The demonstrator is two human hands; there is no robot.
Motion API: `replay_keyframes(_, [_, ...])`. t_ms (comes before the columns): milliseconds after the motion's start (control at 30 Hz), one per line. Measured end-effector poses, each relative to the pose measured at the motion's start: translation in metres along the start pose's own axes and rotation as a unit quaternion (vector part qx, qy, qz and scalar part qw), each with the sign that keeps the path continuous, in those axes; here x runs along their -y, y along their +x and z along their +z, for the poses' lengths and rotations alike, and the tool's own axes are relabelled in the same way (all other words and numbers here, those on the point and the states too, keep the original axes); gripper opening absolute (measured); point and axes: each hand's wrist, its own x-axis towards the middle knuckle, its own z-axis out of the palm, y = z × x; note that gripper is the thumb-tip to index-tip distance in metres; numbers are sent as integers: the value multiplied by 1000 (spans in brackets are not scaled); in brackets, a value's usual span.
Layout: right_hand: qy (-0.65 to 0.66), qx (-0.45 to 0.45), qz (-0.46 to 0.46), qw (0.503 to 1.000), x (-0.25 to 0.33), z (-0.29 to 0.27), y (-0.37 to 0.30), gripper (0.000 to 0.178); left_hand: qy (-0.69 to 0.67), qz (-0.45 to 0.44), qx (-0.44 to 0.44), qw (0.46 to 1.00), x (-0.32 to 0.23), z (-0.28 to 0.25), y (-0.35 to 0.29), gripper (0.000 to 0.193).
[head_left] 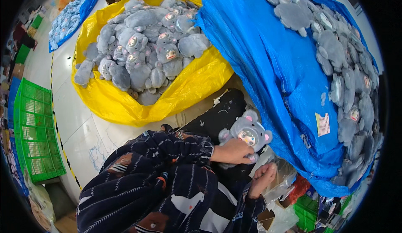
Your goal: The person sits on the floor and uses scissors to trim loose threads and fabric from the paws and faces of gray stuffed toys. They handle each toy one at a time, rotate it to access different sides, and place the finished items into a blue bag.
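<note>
On my dark-trousered leg lies a grey plush doll (263, 137) with round ears, pink inside, and a doll face in its hood. My left hand (235, 152) is closed on the doll's lower body, knuckles up, and hides part of it. Just below and to the right, my right hand (264, 176) is held apart from the doll. Its fingers are curled together, and anything between them is too small to make out.
A yellow sack (125, 113) heaped with grey plush dolls stands ahead. At the right, a large blue sack (268, 61) bears many more. Further left are a green plastic crate (35, 128), striped floor tape and light-blue plush pieces (67, 21). Loose threads (98, 153) litter the tiles.
</note>
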Motion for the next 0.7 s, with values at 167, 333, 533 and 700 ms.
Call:
replay_keyframes(167, [-188, -26, 5, 982, 2, -8, 9, 29, -17, -11, -2, 1000, 1, 2, 9, 32])
replay_keyframes(333, [-259, 106, -160, 946, -10, 2, 7, 25, -37, -35, 6, 999, 2, -1, 9, 30])
replay_keyframes(533, [-217, 66, -56, 972, -16, 1, 6, 17, -46, -56, 25, 997, -1, -2, 10, 29])
replay_keyframes(700, [89, 62, 192, 975, -10, 0, -1, 21, -60, -56, 27, 996, -2, -4, 7, 28])
